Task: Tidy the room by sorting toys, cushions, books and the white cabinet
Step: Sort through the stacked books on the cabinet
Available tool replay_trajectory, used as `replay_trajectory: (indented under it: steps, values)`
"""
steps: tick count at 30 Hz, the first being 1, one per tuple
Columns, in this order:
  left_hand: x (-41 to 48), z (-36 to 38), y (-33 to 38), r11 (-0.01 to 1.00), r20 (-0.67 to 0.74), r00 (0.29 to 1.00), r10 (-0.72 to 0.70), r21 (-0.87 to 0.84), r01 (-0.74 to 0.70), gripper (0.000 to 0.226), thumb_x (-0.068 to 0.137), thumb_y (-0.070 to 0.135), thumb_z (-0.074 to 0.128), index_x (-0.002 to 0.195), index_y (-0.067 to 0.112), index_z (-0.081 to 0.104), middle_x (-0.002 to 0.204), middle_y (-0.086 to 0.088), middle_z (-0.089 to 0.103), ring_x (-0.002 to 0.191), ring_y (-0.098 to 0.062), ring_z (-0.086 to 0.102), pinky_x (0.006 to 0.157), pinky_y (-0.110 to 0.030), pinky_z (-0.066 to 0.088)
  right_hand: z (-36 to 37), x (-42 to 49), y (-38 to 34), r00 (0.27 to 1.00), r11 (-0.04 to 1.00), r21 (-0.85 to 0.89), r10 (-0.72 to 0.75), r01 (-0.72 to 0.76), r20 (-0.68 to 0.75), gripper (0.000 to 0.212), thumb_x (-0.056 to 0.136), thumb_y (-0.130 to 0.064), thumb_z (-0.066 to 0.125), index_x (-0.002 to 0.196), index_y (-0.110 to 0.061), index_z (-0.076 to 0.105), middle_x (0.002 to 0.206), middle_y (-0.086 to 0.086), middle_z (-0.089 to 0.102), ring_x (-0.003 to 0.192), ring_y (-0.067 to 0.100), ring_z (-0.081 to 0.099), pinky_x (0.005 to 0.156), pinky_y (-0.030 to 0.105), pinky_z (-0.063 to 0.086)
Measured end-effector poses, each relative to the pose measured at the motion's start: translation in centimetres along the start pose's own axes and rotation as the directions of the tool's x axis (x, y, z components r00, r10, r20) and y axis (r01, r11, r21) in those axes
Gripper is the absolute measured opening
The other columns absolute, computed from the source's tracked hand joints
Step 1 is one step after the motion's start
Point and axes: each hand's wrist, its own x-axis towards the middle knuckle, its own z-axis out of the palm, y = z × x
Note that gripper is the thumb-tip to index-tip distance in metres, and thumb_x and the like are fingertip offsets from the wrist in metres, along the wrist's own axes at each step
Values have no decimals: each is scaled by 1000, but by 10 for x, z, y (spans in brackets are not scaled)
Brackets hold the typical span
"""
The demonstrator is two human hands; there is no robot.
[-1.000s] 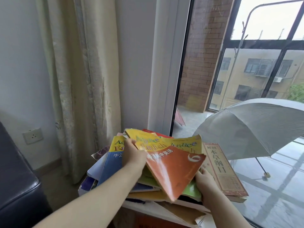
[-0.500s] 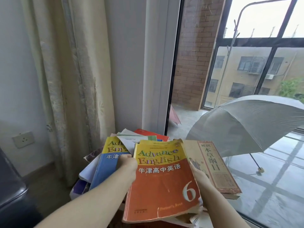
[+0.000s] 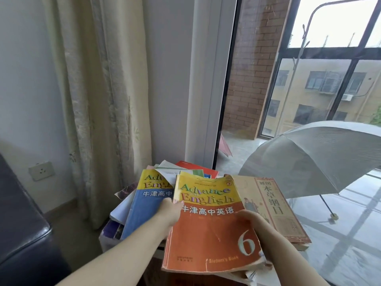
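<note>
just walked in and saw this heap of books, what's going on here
A person is sorting a loose pile of books beside the window. Both hands hold the orange English textbook over the pile: the left hand grips its left edge, the right hand its right edge. A blue textbook lies to its left and a tan book to its right. An open grey umbrella stands outside.
</note>
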Motion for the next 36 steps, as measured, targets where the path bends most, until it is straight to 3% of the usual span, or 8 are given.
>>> replay_trajectory:
  steps: [5,8,13,18,24,28,32,36]
  values:
    - [-7,-5,6,996,-155,988,3,-92,-18,29,98,33,44,102,4,49,92,-9,55,79,-23,52,65,-29,39,1,-23,-3,997,989,-141,-25,35,71,18,87,-10,61,104,-4,60,99,19,69,94,34,67,90,47,52]
    - [-16,-22,17,980,-225,958,179,-47,-194,35,96,40,45,102,7,55,89,-11,60,76,-24,56,63,-30,42,14,-29,-11,988,977,-153,-139,149,72,17,88,-8,61,105,-5,62,91,18,72,86,34,69,81,46,56]
    - [-30,-58,52,831,-399,787,471,-100,-548,25,94,40,49,91,16,51,88,-6,63,85,-26,61,79,-39,48,46,-39,-48,915,915,40,-404,403,23,14,91,-9,57,101,-17,62,85,12,72,71,26,70,57,34,56]
    - [-38,-82,68,701,-286,814,505,-415,-580,14,88,31,60,96,29,48,97,0,66,83,-13,69,72,-33,57,73,-49,-62,854,848,141,-519,511,29,17,86,-12,64,102,-13,61,91,15,72,80,33,69,73,46,57]
    - [-37,-86,37,825,67,882,467,-392,-407,42,82,16,66,122,11,55,105,-4,70,88,-11,69,65,-19,55,79,-50,-46,899,893,182,-430,411,80,25,78,-16,71,102,-18,65,93,9,74,83,30,71,68,39,57]
    - [-49,-86,31,789,14,898,440,-484,-379,36,83,6,65,118,5,57,99,-7,70,73,-7,70,57,-19,54,82,-59,-40,870,862,154,-492,483,21,17,79,-10,71,93,-18,68,94,11,73,83,30,70,68,38,58]
    - [-74,-94,34,719,-86,848,522,-491,-492,23,82,7,65,104,13,62,92,-2,73,79,-12,71,63,-24,57,85,-84,-47,779,770,154,-627,619,1,18,79,-3,69,86,-20,68,79,2,75,71,21,71,57,30,58]
    - [-102,-112,31,678,-63,784,618,-462,-572,18,83,8,63,97,19,62,85,6,75,78,-7,71,62,-19,55,87,-108,-49,762,762,182,-642,621,87,22,76,2,69,91,-13,69,89,12,74,81,33,70,72,45,59]
